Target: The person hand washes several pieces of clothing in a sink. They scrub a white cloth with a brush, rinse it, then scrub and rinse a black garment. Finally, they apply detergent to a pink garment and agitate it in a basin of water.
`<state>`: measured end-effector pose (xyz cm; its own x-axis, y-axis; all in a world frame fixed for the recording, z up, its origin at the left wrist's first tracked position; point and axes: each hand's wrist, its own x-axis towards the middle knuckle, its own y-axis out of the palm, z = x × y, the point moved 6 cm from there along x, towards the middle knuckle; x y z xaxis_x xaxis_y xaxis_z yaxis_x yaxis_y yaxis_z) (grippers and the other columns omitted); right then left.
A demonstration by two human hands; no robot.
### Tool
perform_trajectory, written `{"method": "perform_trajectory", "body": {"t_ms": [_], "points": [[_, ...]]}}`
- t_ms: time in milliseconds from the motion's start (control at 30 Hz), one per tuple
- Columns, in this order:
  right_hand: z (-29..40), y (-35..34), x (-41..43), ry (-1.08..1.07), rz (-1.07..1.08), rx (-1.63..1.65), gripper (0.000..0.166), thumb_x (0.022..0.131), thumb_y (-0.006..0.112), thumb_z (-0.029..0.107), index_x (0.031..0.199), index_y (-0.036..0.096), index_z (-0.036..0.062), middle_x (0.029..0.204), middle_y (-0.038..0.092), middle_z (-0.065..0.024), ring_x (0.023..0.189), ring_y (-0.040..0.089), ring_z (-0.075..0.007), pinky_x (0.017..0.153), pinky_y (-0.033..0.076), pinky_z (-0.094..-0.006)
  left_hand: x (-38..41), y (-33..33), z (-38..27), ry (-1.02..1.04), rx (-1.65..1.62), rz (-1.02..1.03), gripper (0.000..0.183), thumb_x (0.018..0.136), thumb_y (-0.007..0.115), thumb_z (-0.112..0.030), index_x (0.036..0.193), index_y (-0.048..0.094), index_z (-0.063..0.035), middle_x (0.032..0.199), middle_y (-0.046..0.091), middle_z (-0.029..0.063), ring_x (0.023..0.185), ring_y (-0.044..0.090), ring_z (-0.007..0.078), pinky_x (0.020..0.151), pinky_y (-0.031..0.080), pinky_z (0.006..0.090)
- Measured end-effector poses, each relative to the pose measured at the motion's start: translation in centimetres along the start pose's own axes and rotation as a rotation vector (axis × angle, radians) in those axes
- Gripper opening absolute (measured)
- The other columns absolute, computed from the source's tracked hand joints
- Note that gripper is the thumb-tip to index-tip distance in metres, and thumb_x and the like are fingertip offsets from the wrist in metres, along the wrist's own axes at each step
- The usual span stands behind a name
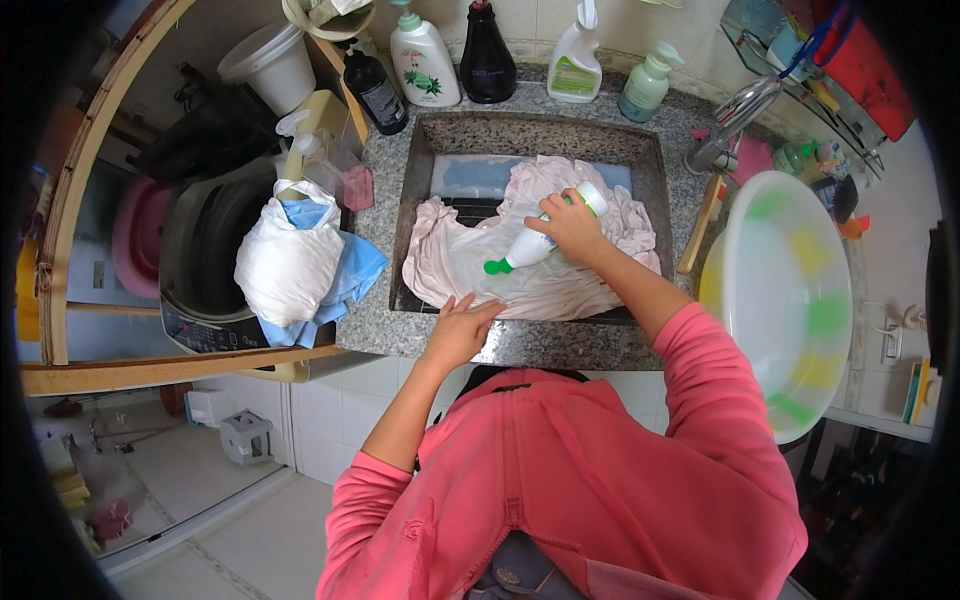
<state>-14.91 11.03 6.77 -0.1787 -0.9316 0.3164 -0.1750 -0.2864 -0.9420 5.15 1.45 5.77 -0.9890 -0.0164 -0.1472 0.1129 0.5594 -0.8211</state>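
Observation:
A pale pink wet garment (480, 232) lies spread over the stone sink (532, 131), covering most of its inside. My right hand (574, 229) grips a white plastic bottle (531, 247) above the cloth. The bottle is tilted, its green flip-top cap (498, 266) pointing down and left towards the fabric. At the sink's front edge, my left hand (466, 330) rests with fingers spread on the near edge of the garment. Part of a blue board (478, 176) and a dark rack show beneath the cloth.
Several pump and spray bottles (426, 67) line the counter's back. A large plastic basin (780, 300), wooden-handled brush (701, 225) and tap (712, 146) are on the right. On the left, a white bundle (289, 255) and blue cloth (358, 274) sit by an open-topped washing machine (210, 255).

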Motion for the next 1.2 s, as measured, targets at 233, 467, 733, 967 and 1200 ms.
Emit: {"method": "perform_trajectory", "body": {"t_ms": [233,467,733,967,1200], "points": [[-2.1,1.6,-3.0,0.117,0.219,0.127,0.045,0.063,0.068,0.012,0.104,0.059,0.0280,0.092,0.053,0.0000,0.098,0.049,-0.0204,0.087,0.033,-0.0398,0.1,0.1,0.1,-0.003,-0.006,0.010,0.038,0.086,0.051,-0.012,0.123,0.054,-0.0206,0.122,0.057,0.0030,0.121,0.045,0.0346,0.104,0.028,0.0504],[-5.4,3.2,-6.4,0.525,0.374,0.481,0.070,0.054,0.072,0.012,0.120,0.052,0.0281,0.108,0.054,-0.0036,0.109,0.046,-0.0255,0.090,0.031,-0.0427,0.0,0.5,0.6,0.011,-0.031,-0.007,0.035,0.087,0.050,-0.015,0.120,0.055,-0.0217,0.122,0.058,0.0001,0.121,0.045,0.0343,0.104,0.026,0.0507],[-4.1,3.9,-5.0,0.459,0.379,0.167,0.058,0.061,0.070,0.014,0.114,0.055,0.0276,0.099,0.055,-0.0031,0.103,0.049,-0.0234,0.084,0.033,-0.0433,0.2,0.2,0.4,-0.012,-0.032,0.036,0.036,0.087,0.050,-0.014,0.123,0.054,-0.0210,0.123,0.056,0.0029,0.124,0.043,0.0334,0.105,0.025,0.0502],[-2.5,3.9,-3.5,0.330,0.274,0.016,0.044,0.067,0.066,0.014,0.108,0.058,0.0269,0.094,0.054,-0.0032,0.097,0.050,-0.0211,0.081,0.033,-0.0408,-0.1,0.6,0.6,-0.017,-0.037,0.012,0.036,0.087,0.050,-0.014,0.122,0.054,-0.0220,0.124,0.056,0.0007,0.123,0.044,0.0330,0.105,0.025,0.0511],[-2.9,4.1,-1.8,0.235,0.246,-0.031,0.038,0.070,0.063,0.016,0.106,0.059,0.0269,0.093,0.054,-0.0026,0.096,0.050,-0.0203,0.081,0.032,-0.0399,0.1,0.4,0.5,-0.015,-0.032,0.029,0.037,0.087,0.050,-0.013,0.123,0.054,-0.0214,0.124,0.056,0.0020,0.124,0.043,0.0331,0.105,0.025,0.0513]]}}
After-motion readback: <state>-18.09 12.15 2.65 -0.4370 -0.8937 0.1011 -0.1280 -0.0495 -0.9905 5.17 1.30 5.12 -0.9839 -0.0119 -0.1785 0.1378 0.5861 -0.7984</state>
